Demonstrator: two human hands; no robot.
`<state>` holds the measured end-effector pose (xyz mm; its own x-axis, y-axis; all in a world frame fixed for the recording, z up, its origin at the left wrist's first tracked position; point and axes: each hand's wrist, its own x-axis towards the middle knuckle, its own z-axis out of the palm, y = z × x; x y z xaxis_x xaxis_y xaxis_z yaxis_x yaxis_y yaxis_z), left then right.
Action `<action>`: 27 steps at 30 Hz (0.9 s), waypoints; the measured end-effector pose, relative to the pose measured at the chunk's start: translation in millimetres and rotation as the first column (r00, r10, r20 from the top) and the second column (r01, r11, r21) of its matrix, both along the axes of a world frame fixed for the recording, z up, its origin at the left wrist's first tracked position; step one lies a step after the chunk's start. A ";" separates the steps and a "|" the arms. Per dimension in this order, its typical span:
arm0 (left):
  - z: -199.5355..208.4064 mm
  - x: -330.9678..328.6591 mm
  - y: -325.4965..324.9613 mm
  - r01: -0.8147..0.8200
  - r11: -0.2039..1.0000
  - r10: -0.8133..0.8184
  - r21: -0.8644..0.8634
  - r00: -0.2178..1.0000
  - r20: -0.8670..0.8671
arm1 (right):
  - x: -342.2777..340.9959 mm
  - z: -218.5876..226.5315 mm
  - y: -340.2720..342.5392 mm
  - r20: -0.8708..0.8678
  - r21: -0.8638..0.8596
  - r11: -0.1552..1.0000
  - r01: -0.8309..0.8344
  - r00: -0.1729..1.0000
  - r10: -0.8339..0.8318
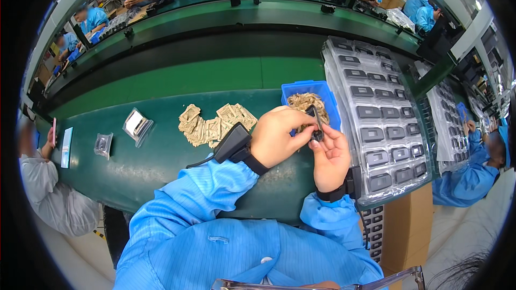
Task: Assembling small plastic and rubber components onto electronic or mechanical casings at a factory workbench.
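Close together over the green table, my left hand [279, 129] and my right hand [332, 160] meet at a small black plastic part [318, 136]. The fingertips of my right hand pinch this part from below. From above, the left thumb and fingers close around it and a thin dark strip [313, 111] that sticks up between the hands; where one piece ends and the other begins is hard to tell. Just behind them stands a blue bin [329, 96] with tan flat pieces [305, 101] in it. More tan pieces with cutouts [215, 126] lie piled left of my left hand.
Clear blister trays [388, 167] with rows of black rectangular parts lie on the right. Toward the left are two clear bags [138, 127] [103, 145] and a flat light-blue panel [66, 147]. Co-workers [467, 174] sit around; a raised green bench [215, 37] runs behind.
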<state>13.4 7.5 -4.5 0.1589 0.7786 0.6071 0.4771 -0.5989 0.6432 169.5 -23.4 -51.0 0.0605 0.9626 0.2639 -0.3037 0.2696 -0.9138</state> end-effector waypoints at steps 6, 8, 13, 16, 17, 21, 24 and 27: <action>-2.4 0.7 -5.1 0.192 0.944 -0.125 -0.269 0.961 0.247 | -3.4 -6.7 -2.4 0.055 0.053 0.999 0.008 0.998 -0.011; -9.5 -3.0 -4.0 0.296 0.890 -0.148 -0.348 0.907 0.394 | -5.5 -11.3 -3.2 0.081 0.076 0.997 0.006 0.997 -0.012; -7.4 -10.2 -0.5 0.350 0.855 -0.181 -0.382 0.893 0.413 | -6.5 -15.3 -6.9 0.171 0.110 0.994 0.018 0.984 -0.037; -8.4 -12.4 1.9 0.376 0.828 -0.169 -0.417 0.875 0.453 | -5.8 -17.5 -6.2 0.201 0.104 0.995 0.000 0.979 -0.022; -9.3 -13.7 2.9 0.410 0.802 -0.176 -0.435 0.858 0.483 | -6.9 -14.8 -6.2 0.194 0.112 0.994 0.008 0.981 -0.029; -3.4 -16.1 7.8 0.473 0.760 -0.220 -0.446 0.833 0.507 | -1.3 -10.8 -4.1 0.082 0.104 0.993 -0.060 0.995 0.052; -3.9 -12.1 7.0 0.449 0.799 -0.238 -0.399 0.846 0.476 | 0.2 -7.4 -3.2 0.031 0.103 0.992 -0.077 0.997 0.074; -0.7 -9.9 4.8 0.414 0.821 -0.228 -0.394 0.869 0.439 | 2.6 -4.6 -1.9 -0.003 0.072 0.993 -0.094 0.996 0.094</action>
<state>3.5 12.3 -5.1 0.2963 0.9209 0.2534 -0.0078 -0.2630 0.9648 172.1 -25.3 -55.7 -0.0276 0.9429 0.3320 -0.3365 0.3040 -0.8913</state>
